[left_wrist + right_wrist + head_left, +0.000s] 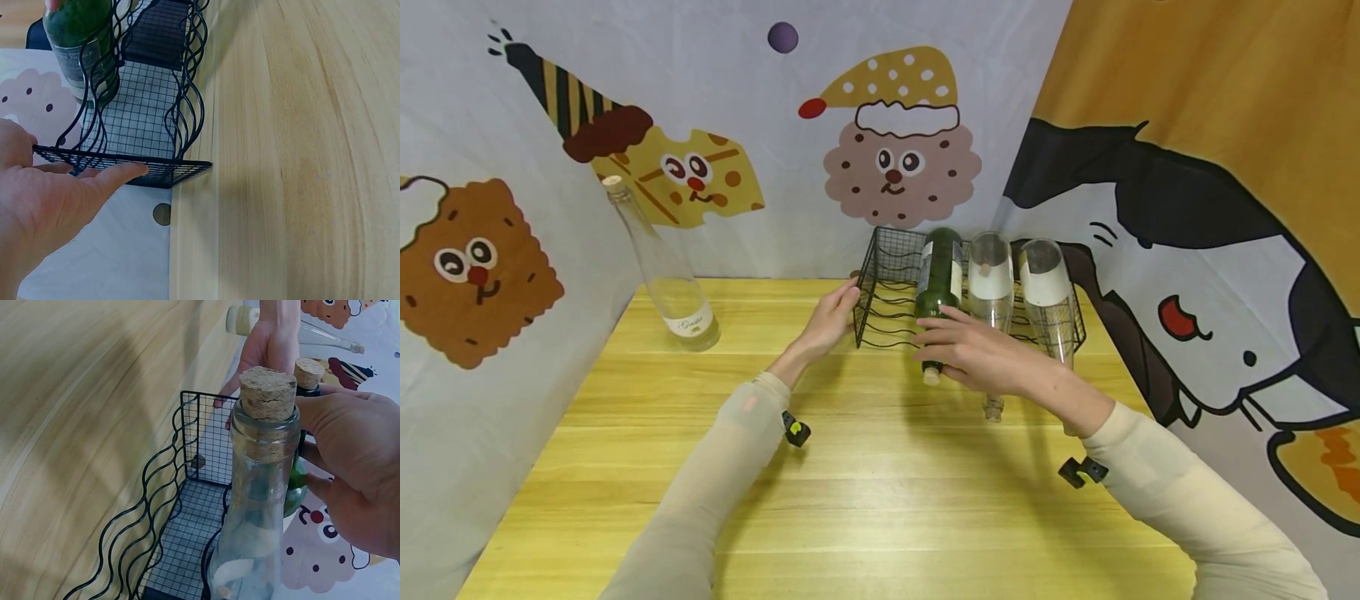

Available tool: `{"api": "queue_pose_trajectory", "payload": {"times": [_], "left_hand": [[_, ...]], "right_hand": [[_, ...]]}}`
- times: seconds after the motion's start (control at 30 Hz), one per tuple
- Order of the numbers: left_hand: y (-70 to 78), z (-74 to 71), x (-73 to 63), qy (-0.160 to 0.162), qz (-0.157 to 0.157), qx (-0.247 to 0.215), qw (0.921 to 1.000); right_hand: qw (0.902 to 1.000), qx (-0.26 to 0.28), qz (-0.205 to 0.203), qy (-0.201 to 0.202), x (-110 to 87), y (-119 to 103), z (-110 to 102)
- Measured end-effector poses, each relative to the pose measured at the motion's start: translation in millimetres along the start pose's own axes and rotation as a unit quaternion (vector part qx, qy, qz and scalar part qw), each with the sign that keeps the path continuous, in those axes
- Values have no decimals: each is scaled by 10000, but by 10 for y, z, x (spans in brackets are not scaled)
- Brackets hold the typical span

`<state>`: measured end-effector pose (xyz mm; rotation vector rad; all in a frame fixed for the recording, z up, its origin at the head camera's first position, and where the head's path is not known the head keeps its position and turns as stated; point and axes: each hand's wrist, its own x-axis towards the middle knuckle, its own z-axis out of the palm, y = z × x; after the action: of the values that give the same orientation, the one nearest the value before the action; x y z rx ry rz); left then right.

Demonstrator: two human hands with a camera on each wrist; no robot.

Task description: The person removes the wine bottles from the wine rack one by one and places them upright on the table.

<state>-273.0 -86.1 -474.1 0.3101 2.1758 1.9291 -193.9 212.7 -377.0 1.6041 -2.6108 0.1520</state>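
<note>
A black wire bottle rack [895, 250] stands at the back of the wooden table. My left hand [832, 319] holds its left mesh end panel [187, 169], thumb along the panel's edge. In the rack lies a green bottle [938, 271] with a cork, its neck tilted toward me. The fingers of my right hand [981, 352] are around the green bottle near its neck, as the right wrist view shows. Beside it lie two clear corked bottles, a middle one [990, 287] and a right one [1045, 283], necks also toward me. The middle bottle's cork [269, 394] looms close in the right wrist view.
Another clear corked bottle [681, 292] with a white label stands upright at the table's back left. A printed cartoon cloth [790, 167] hangs right behind the table [850, 483] and along both its sides.
</note>
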Motion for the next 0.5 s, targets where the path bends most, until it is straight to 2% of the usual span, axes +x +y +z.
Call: {"api": "queue_pose_trajectory", "payload": {"times": [0.5], "left_hand": [[-8,-3,1,-11,4,-26,10000]], "right_hand": [[9955,-931,-156,73,23,59,63]]}}
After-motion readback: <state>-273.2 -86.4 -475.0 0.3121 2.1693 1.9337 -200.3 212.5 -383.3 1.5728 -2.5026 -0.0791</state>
